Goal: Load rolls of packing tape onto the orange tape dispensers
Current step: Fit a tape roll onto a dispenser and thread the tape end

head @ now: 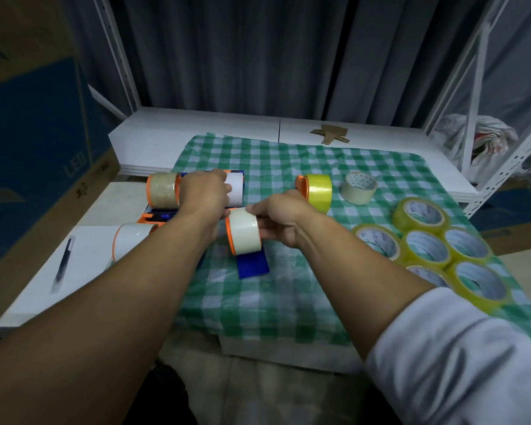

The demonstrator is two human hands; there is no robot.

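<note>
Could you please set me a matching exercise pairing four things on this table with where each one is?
Things: 1 pen; 2 yellow-tape dispenser; 3 cardboard scraps; 4 yellow rolls.
Places: A clustered at the cloth's right edge; B on the white board left of it; C on the cloth just beyond the right hand; D on the white shelf behind the cloth.
Pairs: 1-B; 2-C; 3-D; 4-A.

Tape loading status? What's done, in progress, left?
Done, apparently: tan-roll dispenser, white-roll dispenser, clear-roll dispenser and yellow-roll dispenser all carry tape. In hand: right hand pinches a fifth dispenser with a whitish roll seated; left hand is beside it, grip hidden. Left: one loose roll and the yellow roll cluster lie unloaded.
</note>
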